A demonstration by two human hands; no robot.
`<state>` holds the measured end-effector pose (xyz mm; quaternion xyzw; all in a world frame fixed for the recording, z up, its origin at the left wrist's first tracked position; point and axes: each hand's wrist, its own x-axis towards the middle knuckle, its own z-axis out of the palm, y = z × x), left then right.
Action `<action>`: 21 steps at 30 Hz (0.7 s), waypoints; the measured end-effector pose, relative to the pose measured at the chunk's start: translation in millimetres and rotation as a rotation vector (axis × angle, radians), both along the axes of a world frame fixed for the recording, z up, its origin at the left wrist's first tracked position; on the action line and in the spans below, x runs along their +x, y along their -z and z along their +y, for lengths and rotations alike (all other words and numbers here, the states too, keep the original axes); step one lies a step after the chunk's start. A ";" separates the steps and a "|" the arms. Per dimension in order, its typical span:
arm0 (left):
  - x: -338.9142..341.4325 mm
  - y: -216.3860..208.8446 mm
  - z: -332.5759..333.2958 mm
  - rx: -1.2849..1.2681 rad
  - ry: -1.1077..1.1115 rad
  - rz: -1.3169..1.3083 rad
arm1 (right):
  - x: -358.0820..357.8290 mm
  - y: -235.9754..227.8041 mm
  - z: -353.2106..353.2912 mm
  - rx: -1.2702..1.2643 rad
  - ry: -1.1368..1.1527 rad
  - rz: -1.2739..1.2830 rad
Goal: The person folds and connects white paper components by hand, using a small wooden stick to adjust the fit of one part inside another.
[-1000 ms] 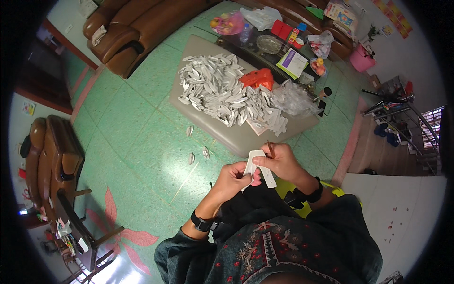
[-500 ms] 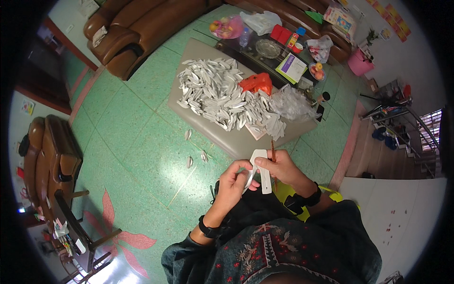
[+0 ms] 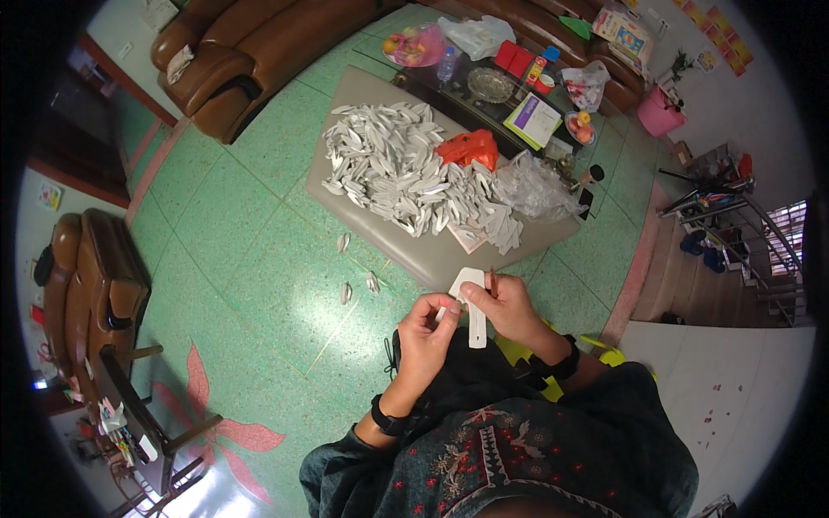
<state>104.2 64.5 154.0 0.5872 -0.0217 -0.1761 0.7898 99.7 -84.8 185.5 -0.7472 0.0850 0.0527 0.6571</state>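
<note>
A white, bent flat strip is held in front of me, one end hanging down between my hands. My right hand pinches its upper part with the thumb on top. That hand also keeps a thin brown stick, mostly hidden by the fingers. My left hand is closed on the strip's other side, thumb against fingertips. Beyond my hands, a large heap of similar grey-white narrow pieces lies on a grey padded bench.
Several small pieces lie on the green floor left of my hands. A red plastic bag and a clear bag adjoin the heap. Behind stands a dark table with fruit and packages. A yellow-green seat shows beside my right arm.
Both hands have shifted slightly up and left with the strip. My left thumb and fingers have closed nearer its bend. Less of the brown stick shows now.
</note>
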 end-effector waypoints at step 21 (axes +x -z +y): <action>2.4 1.2 -15.2 0.093 -0.125 -0.015 | 3.9 14.4 -4.7 -0.371 -0.033 -0.282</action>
